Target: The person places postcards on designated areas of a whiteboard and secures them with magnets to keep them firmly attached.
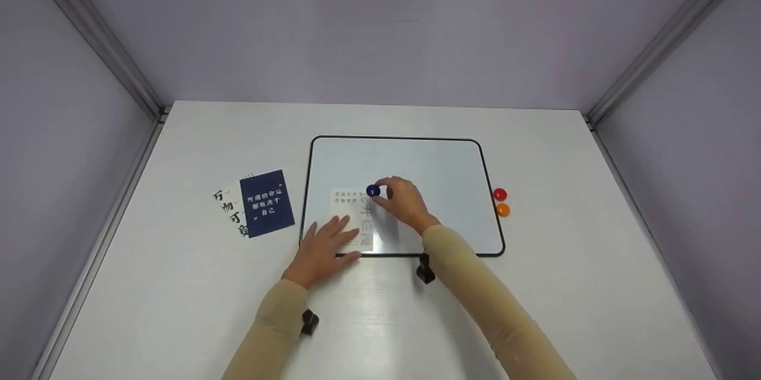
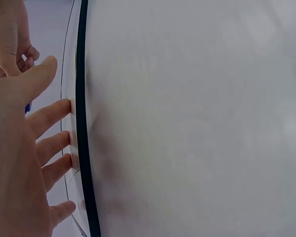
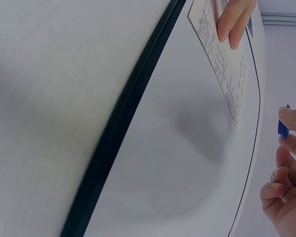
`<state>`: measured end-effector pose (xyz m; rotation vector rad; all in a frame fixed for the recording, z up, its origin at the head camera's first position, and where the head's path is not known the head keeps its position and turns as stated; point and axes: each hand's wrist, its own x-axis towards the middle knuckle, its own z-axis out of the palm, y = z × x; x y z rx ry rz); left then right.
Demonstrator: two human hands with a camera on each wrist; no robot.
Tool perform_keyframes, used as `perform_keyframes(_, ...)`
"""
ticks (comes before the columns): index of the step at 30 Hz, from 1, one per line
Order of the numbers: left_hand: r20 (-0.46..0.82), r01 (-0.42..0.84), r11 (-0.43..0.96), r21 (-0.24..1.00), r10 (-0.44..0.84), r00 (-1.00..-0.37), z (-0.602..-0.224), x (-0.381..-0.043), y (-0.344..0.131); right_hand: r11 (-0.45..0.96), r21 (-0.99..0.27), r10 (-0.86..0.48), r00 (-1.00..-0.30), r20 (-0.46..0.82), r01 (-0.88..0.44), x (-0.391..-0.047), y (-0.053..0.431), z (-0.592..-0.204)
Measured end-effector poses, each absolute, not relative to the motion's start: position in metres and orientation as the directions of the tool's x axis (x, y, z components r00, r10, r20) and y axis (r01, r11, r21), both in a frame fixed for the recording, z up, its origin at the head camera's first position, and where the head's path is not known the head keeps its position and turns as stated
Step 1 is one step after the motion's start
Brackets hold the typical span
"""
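A white card with grey lettering lies on the lower left part of a black-rimmed whiteboard. My left hand rests on the card with its fingers spread and straight, the thumb near the board's front rim. Between thumb and index finger my right hand pinches a round blue magnet, held over the card's upper right corner. In the right wrist view the blue magnet shows edge-on above the board, with the other fingers loosely curled.
Left of the board lies a dark blue card with white writing, overlapping a white card with black characters. At the board's right edge sit a red magnet and an orange magnet. Walls enclose the white table.
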<state>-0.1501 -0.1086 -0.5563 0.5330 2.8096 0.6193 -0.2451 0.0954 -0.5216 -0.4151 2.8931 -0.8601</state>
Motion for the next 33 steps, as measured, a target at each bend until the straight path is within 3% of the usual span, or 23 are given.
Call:
perform_keyframes(13, -0.13, 0.292, 0.847, 0.445, 0.384, -0.914, -0.554, -0.152, -0.106, 0.822, -0.53, -0.259, -0.966, -0.025, -0.207, -0.254, 0.087, -0.528)
perform_keyframes(25, -0.12, 0.311, 0.83, 0.463, 0.406, -0.906, -0.555, -0.152, -0.104, 0.793, -0.602, -0.167, -0.984, -0.069, -0.093, -0.249, 0.068, -0.539)
perform_keyframes(33, -0.14, 0.3, 0.834, 0.463, 0.403, -0.905, -0.555, -0.152, -0.108, 0.767, -0.634, -0.162, -0.986, -0.044, -0.097, -0.25, 0.051, -0.542)
